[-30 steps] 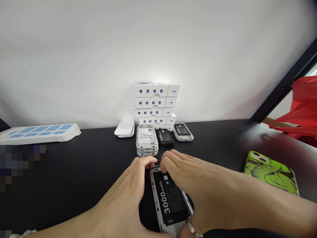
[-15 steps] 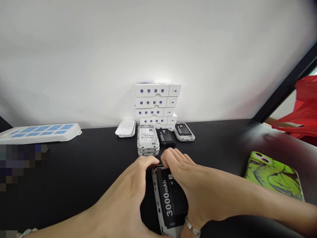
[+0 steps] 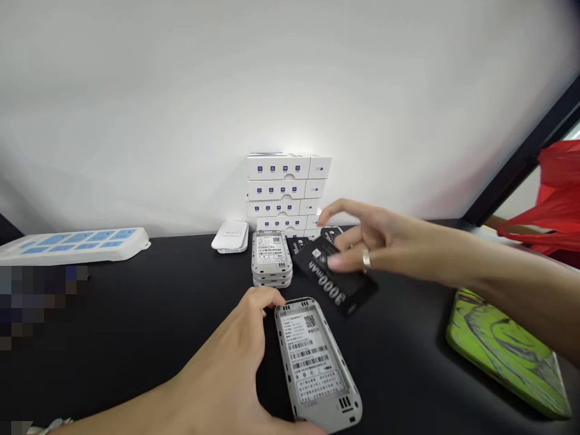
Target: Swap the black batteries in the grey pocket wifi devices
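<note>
My left hand [image 3: 235, 356] grips a grey pocket device [image 3: 315, 362] by its left side on the black table [image 3: 149, 314]; its battery bay lies bare, showing white barcode labels. My right hand [image 3: 376, 244], a ring on one finger, holds a black 3000mAh battery [image 3: 339, 284] in the air above the table, in front of another loose battery [image 3: 301, 244]. A stack of similar grey devices [image 3: 270, 257] stands just beyond the left hand's fingertips.
White boxes [image 3: 285, 190] are stacked against the wall, with a white cover pile [image 3: 231, 235] to their left. A white and blue power strip [image 3: 72, 244] lies far left. A green phone case [image 3: 507, 350] lies at the right, a red bag [image 3: 553, 199] beyond.
The right hand has lifted the black battery out of the grey device and carried it up and away toward the back. The device's labelled bay now shows. The left hand still holds the device.
</note>
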A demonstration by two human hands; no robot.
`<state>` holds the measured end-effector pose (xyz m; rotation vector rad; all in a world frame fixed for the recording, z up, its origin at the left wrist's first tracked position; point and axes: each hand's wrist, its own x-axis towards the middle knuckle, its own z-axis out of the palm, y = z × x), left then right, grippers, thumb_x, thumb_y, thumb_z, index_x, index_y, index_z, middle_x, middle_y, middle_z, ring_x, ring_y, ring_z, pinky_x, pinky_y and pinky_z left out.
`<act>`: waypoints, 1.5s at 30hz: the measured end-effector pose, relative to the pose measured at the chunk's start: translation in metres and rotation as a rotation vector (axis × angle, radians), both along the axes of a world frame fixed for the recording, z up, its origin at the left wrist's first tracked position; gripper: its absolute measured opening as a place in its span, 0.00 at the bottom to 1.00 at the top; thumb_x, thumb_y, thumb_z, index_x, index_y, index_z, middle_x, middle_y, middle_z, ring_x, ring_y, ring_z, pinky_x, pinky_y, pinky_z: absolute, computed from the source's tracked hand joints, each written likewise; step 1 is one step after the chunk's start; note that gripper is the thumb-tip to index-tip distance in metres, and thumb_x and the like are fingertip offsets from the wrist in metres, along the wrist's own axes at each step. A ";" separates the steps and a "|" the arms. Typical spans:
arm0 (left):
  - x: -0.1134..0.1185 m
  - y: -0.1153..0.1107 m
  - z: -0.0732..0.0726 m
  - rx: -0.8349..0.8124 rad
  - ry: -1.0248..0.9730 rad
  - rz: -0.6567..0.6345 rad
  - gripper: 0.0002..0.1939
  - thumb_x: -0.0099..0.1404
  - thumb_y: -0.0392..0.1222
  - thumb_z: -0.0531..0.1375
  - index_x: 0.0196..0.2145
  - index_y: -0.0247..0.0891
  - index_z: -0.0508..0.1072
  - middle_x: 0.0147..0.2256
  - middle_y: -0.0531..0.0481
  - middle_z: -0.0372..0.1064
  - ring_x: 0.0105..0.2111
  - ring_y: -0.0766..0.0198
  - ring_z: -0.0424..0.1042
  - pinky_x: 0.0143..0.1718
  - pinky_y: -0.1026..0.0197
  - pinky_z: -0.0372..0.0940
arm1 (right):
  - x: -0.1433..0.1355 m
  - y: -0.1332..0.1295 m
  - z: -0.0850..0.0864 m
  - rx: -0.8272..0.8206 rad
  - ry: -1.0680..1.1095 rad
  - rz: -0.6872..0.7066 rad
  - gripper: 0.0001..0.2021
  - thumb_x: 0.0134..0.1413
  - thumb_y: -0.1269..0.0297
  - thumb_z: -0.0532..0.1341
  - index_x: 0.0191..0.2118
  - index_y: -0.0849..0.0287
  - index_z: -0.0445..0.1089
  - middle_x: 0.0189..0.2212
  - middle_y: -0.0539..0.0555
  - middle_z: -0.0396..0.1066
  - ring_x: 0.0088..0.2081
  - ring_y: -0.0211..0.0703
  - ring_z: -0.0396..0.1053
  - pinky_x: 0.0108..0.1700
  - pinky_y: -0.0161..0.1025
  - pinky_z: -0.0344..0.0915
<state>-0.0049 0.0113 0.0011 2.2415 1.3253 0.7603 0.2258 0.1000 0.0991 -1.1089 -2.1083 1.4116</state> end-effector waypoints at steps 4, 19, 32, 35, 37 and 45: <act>-0.002 0.002 -0.002 0.031 0.028 -0.042 0.49 0.45 0.61 0.72 0.52 0.49 0.45 0.52 0.39 0.56 0.47 0.39 0.71 0.40 0.36 0.73 | 0.005 0.023 -0.010 0.038 0.062 -0.224 0.12 0.57 0.56 0.63 0.40 0.57 0.64 0.27 0.48 0.68 0.22 0.35 0.67 0.25 0.37 0.69; -0.001 0.006 -0.001 0.134 -0.030 -0.091 0.46 0.43 0.57 0.73 0.52 0.49 0.51 0.53 0.41 0.62 0.51 0.38 0.69 0.47 0.39 0.71 | -0.002 0.035 -0.054 0.486 -0.368 -0.084 0.18 0.57 0.63 0.58 0.53 0.59 0.72 0.22 0.45 0.58 0.24 0.36 0.55 0.30 0.38 0.57; -0.004 0.009 0.012 0.251 -0.127 -0.217 0.42 0.45 0.44 0.70 0.50 0.52 0.48 0.55 0.45 0.54 0.56 0.42 0.60 0.53 0.43 0.62 | 0.016 0.035 -0.008 0.606 -0.378 -0.089 0.18 0.54 0.50 0.61 0.45 0.58 0.72 0.27 0.50 0.69 0.28 0.39 0.65 0.32 0.39 0.60; -0.009 0.024 0.026 0.323 -0.129 -0.057 0.42 0.46 0.40 0.69 0.49 0.48 0.46 0.58 0.41 0.49 0.58 0.45 0.57 0.57 0.42 0.57 | 0.035 0.055 -0.012 0.591 -0.403 -0.119 0.26 0.53 0.45 0.61 0.51 0.59 0.69 0.38 0.56 0.73 0.38 0.47 0.70 0.40 0.43 0.66; -0.014 0.037 0.031 0.322 -0.072 0.043 0.39 0.49 0.42 0.68 0.49 0.47 0.46 0.57 0.41 0.51 0.57 0.48 0.58 0.57 0.43 0.58 | 0.048 0.067 -0.021 0.540 -0.422 -0.108 0.32 0.51 0.43 0.61 0.56 0.59 0.65 0.50 0.61 0.70 0.50 0.54 0.68 0.49 0.48 0.66; -0.026 0.059 0.024 0.220 0.054 0.147 0.34 0.63 0.51 0.61 0.59 0.48 0.46 0.63 0.41 0.52 0.63 0.44 0.55 0.58 0.38 0.58 | 0.063 0.085 -0.053 0.365 -0.467 -0.036 0.52 0.44 0.42 0.66 0.70 0.52 0.40 0.70 0.57 0.42 0.68 0.61 0.44 0.67 0.56 0.48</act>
